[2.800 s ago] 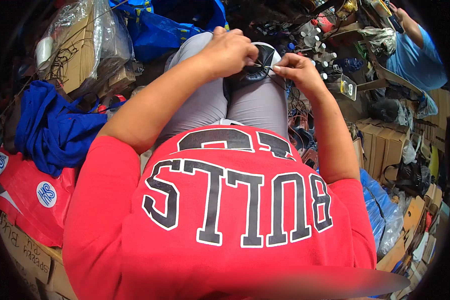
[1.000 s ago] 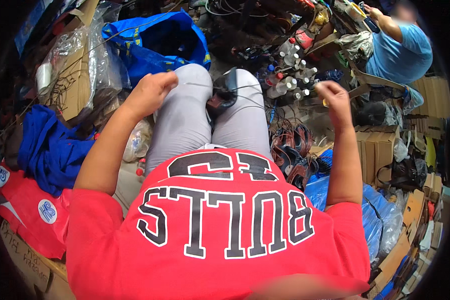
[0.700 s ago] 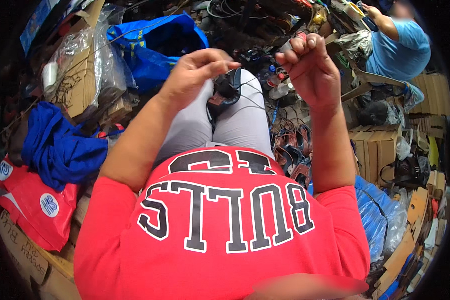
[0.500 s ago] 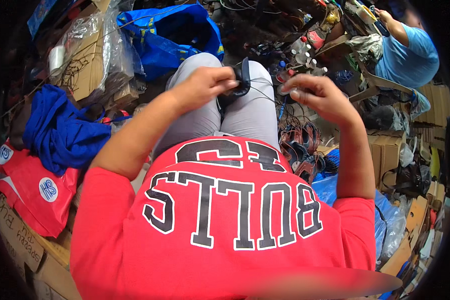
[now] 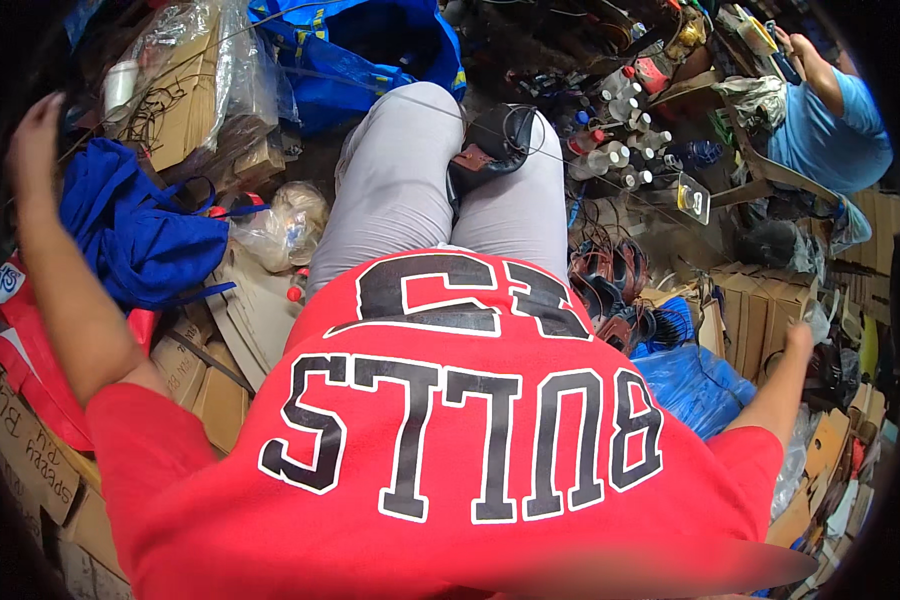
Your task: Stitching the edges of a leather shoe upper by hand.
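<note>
Between my knees rests a black-and-brown shoe-like piece, tilted, with neither hand on it. A thin dark thread runs from it toward the right. My left hand is raised at the far left, beyond a blue cloth bag; motion smears its fingers, so what they hold is unclear. Out at the far right, my right hand is closed, small in view, in line with the thread. Both arms are spread wide.
A blue cloth bag lies at left near red plastic bags. A big blue bag stands beyond my knees. Several bottles, shoe parts and cardboard crowd the right. Another person in a blue shirt is at upper right.
Both hands have moved from over my knees out to the sides, left and right. My left hand has let go of the shoe-like piece, which now lies on my knees.
</note>
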Demonstrator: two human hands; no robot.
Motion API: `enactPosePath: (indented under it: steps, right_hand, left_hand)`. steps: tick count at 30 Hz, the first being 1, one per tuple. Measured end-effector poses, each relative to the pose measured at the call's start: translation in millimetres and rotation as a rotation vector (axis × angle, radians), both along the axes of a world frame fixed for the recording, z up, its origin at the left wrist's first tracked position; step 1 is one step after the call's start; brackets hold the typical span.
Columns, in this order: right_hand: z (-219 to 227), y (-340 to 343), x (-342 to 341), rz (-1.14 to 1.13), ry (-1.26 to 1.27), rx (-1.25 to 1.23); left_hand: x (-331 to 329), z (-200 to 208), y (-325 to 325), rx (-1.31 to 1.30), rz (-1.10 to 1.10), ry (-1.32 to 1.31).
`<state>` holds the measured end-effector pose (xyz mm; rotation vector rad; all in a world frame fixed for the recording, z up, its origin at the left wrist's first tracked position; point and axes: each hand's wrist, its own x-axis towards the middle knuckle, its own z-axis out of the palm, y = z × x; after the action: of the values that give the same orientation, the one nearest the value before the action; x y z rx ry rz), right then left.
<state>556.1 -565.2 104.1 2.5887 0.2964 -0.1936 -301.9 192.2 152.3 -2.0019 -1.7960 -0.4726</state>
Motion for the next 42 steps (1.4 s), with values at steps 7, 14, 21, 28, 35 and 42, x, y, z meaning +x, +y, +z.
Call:
enactPosePath:
  steps: [7, 14, 21, 28, 35, 42]
  right_hand:
    - [-118.3, 266.9, -230.4, 0.453, 0.989, 1.08]
    - [-109.0, 364.5, -335.8, 0.321, 1.251, 1.134]
    - [-113.8, 324.4, -268.2, 0.043, 1.236, 1.42]
    - [-124.5, 301.6, -243.1, 0.039, 1.207, 1.391]
    - [-87.4, 349.8, -282.6, 0.687, 0.988, 1.206]
    - [-85.7, 404.1, -314.0, 1.01, 0.824, 1.03]
  left_hand:
    - [254.9, -152.8, -181.3, -0.614, -1.261, -0.499]
    - [307.7, -176.1, -213.8, -1.054, -1.047, -0.523]
    - [193.9, -180.6, -138.0, -0.921, -0.616, -0.881]
    - [167.7, -210.8, -110.2, -1.227, -0.534, -0.907]
    - [299.5, -171.9, -179.6, -0.72, -1.296, -0.637]
    - [385.0, -166.1, -203.3, -0.935, -1.399, -0.36]
